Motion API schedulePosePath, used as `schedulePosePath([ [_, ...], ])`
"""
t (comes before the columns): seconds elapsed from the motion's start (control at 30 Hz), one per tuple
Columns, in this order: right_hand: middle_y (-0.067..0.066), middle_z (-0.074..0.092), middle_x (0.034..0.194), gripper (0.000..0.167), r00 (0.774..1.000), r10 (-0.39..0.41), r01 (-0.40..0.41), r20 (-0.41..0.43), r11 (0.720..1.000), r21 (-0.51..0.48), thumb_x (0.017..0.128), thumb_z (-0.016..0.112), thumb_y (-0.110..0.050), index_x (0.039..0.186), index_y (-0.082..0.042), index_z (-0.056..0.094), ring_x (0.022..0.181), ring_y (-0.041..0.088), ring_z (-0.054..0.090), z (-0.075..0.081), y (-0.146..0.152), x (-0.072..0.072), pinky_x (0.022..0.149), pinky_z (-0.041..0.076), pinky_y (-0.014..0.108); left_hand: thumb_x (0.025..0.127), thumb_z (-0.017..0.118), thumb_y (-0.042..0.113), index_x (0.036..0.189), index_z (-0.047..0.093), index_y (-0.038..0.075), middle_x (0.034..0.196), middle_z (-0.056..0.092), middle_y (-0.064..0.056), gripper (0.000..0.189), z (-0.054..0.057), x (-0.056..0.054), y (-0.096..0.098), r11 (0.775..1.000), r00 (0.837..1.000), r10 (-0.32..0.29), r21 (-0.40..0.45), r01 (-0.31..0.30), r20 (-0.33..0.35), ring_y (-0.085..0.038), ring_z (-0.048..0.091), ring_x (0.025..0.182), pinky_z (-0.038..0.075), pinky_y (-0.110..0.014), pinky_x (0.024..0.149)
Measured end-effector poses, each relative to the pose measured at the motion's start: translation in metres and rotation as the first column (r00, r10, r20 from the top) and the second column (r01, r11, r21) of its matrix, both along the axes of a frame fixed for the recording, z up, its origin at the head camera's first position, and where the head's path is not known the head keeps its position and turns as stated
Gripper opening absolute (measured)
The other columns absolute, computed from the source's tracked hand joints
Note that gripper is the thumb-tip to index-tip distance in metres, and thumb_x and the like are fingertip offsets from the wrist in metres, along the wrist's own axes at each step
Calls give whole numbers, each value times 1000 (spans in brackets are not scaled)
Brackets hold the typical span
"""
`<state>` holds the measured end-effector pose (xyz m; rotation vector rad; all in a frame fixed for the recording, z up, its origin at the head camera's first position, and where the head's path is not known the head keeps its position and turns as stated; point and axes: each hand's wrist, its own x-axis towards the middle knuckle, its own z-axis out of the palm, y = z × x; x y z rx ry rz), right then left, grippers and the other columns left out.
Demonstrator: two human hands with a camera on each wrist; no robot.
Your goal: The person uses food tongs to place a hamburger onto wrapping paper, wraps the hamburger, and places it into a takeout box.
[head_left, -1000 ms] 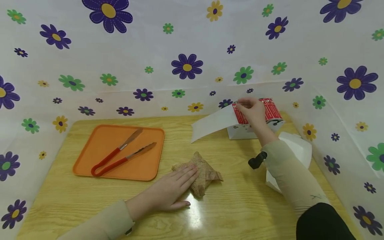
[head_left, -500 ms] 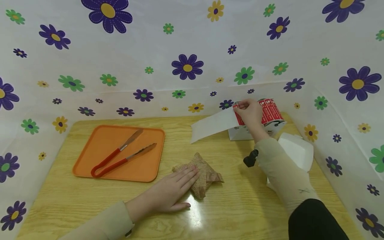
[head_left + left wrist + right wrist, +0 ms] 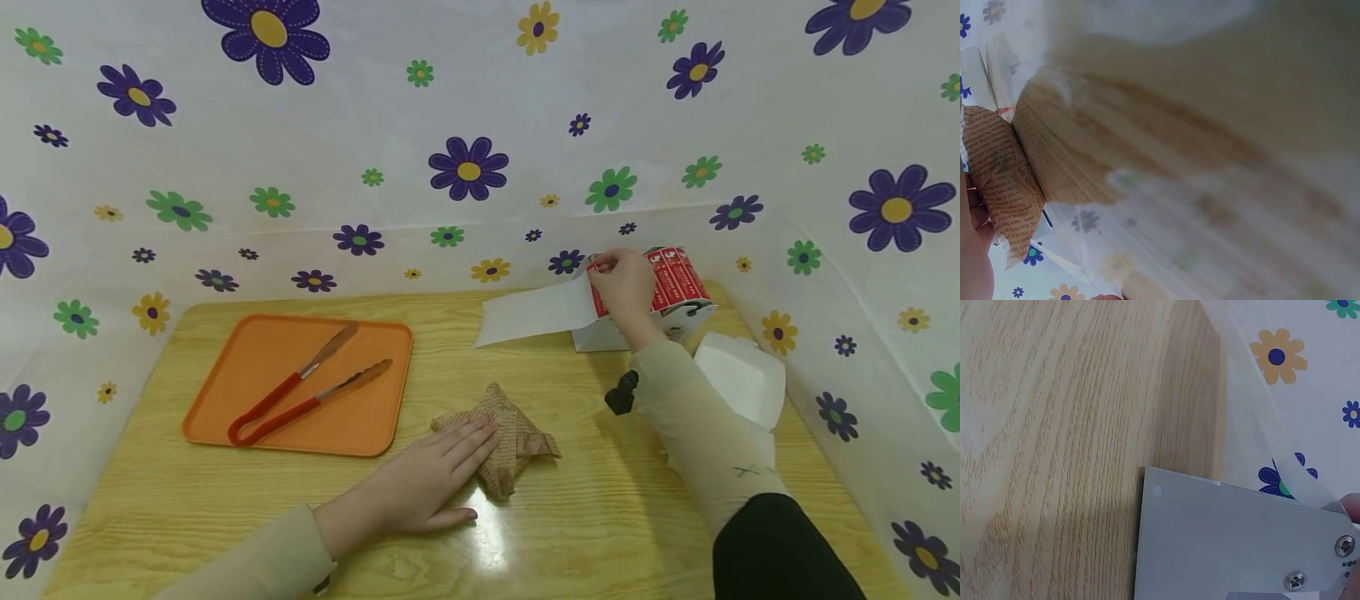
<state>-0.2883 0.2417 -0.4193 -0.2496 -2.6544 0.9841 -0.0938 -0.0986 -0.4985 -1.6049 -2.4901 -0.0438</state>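
Note:
In the head view my left hand (image 3: 420, 479) lies with straight fingers on a paper-wrapped parcel (image 3: 517, 437), whose brown paper carries newspaper-like print and has folded points. The left wrist view shows the parcel (image 3: 1010, 169) close up, with fingers along its side. At the back right, my right hand (image 3: 628, 287) pinches the edge of a red sticker on a roll of red printed stickers (image 3: 678, 279). The roll sits in a white dispenser (image 3: 592, 337); its plain backing strip (image 3: 528, 317) extends to the left. Dispenser side plate (image 3: 1222, 531) fills the lower right wrist view.
An orange tray (image 3: 213, 400) at left bears red-handled metal tongs (image 3: 270, 423). Under and beside the right forearm is an open white clamshell box (image 3: 742, 379), partly covered by the sleeve. Flower-printed sheeting (image 3: 375, 125) rises behind the table (image 3: 585, 542) and at its sides.
My right hand first shifts slightly left along the stickers, then stays near the same place. The backing strip's free end has lifted a little. The left hand keeps resting on the parcel.

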Motion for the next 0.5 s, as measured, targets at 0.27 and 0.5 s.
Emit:
schedulePosePath([
  [0.27,21,75,105,19,1000,15,-15,-15,1000,-23,97,71,-8,112,2,78,96,31,65,-4,1,-1,77,45,28,101,56,65,164,33,-2,173,33,-18,94,1,1,-1,1000,1000,-6,10,6,-13,-31,36,160,34,-41,131],
  [0.5,21,75,106,17,999,21,-22,-42,1000,-19,99,70,-10,110,2,78,94,30,64,-5,0,-1,77,44,28,101,56,65,164,33,-2,173,33,-18,94,1,1,-1,1000,1000,-4,8,5,-11,-31,36,160,34,-41,131],
])
